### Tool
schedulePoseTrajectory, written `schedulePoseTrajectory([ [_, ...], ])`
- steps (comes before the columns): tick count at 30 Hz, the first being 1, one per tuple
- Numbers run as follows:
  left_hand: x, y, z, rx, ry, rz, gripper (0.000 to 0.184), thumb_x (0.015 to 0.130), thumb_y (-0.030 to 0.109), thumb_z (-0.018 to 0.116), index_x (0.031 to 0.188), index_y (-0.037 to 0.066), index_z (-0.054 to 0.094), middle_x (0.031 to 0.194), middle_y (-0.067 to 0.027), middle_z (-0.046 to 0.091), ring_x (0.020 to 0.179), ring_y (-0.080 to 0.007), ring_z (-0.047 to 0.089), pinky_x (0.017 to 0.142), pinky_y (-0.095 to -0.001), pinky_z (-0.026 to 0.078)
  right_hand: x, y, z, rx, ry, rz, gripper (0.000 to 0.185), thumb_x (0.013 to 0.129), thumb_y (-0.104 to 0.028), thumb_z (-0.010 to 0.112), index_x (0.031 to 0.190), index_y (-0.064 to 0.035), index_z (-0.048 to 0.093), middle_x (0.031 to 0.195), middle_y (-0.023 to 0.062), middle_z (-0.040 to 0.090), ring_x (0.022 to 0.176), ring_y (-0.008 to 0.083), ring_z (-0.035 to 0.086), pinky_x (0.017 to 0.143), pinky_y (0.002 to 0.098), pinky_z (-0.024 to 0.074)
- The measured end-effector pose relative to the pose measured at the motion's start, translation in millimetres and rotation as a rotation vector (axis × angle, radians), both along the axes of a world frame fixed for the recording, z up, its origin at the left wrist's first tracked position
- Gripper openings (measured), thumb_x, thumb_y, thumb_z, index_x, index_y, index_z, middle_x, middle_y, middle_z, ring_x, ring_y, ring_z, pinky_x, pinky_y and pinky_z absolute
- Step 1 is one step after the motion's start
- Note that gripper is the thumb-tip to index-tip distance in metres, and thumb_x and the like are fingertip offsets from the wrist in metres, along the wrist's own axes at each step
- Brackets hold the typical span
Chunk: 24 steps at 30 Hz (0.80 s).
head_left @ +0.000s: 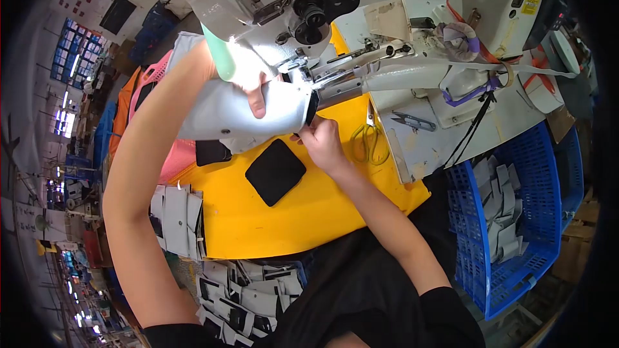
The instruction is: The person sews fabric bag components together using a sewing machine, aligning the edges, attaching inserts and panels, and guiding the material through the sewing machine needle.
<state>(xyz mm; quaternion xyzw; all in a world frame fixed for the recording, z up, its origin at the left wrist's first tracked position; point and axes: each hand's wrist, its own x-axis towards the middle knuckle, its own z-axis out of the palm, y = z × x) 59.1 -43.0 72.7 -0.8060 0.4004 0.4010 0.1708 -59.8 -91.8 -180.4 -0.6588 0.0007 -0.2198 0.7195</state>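
Note:
A light grey fabric piece (222,106) with a small dark snap or eyelet lies at the needle area of a white sewing machine (348,0). My left hand (250,80), washed out by the machine's lamp, grips the upper part of the piece with its thumb on top. My right hand (321,143) pinches the dark edge at the right end of the piece, just below the presser foot. Its fingertips are partly hidden. A square black fabric pad (276,173) lies on the yellow work surface (251,229), left of my right hand.
Yellow-handled scissors (370,142) and grey thread snips (414,121) lie right of my right hand. A blue crate (474,238) with grey pieces stands at right. Stacked grey pieces (177,219) and a heap of grey-black pieces (248,296) lie left and below.

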Motion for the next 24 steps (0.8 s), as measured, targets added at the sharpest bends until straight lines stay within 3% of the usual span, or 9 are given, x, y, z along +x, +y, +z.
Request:
schedulePoseTrajectory([
  [3,-14.2,0.9,1.1,0.064,0.011,-0.095,0.046,0.072,0.036,0.079,0.108,0.010,0.069,0.090,-0.0058,0.069,0.084,-0.0162,0.061,0.079,-0.0293,0.047,3.8,-5.8,3.1,-0.027,0.017,0.086,0.016,0.092,-0.006,0.052,0.089,0.0048,0.064,0.069,0.0126,0.068,0.059,0.0197,0.067,0.057,0.0302,0.0528],
  [8,-25.7,25.1,-11.9,-0.274,0.209,0.274,0.047,0.076,0.040,0.079,0.109,0.008,0.070,0.095,-0.0040,0.070,0.088,-0.0141,0.062,0.083,-0.0278,0.047,9.8,-21.0,-4.1,-0.247,0.034,0.134,0.015,0.090,-0.002,0.050,0.088,0.0055,0.063,0.068,0.0116,0.067,0.060,0.0192,0.067,0.056,0.0306,0.0535],
  [14,-22.1,48.3,-48.1,-0.664,0.462,0.731,0.049,0.076,0.042,0.079,0.107,0.006,0.071,0.101,-0.0046,0.070,0.092,-0.0148,0.062,0.085,-0.0292,0.049,9.0,-25.2,-4.1,-0.256,0.012,0.107,0.015,0.090,-0.002,0.050,0.086,0.0054,0.062,0.067,0.0112,0.067,0.060,0.0190,0.067,0.056,0.0302,0.0539],
  [18,-36.7,43.2,-43.4,-0.672,0.408,0.915,0.045,0.075,0.039,0.081,0.104,0.006,0.072,0.101,-0.0074,0.070,0.092,-0.0165,0.062,0.083,-0.0309,0.049,5.8,-29.7,0.1,-0.269,0.038,0.123,0.017,0.092,-0.004,0.050,0.086,0.0050,0.062,0.067,0.0107,0.066,0.060,0.0185,0.067,0.055,0.0296,0.0536],
  [24,-38.9,44.5,-53.9,-0.715,0.380,0.871,0.044,0.074,0.039,0.081,0.101,0.005,0.072,0.098,-0.0080,0.070,0.089,-0.0180,0.062,0.080,-0.0318,0.050,9.3,-30.7,-9.6,-0.267,0.024,0.156,0.019,0.096,-0.007,0.049,0.087,0.0048,0.061,0.068,0.0096,0.066,0.061,0.0169,0.068,0.054,0.0283,0.0525],
])
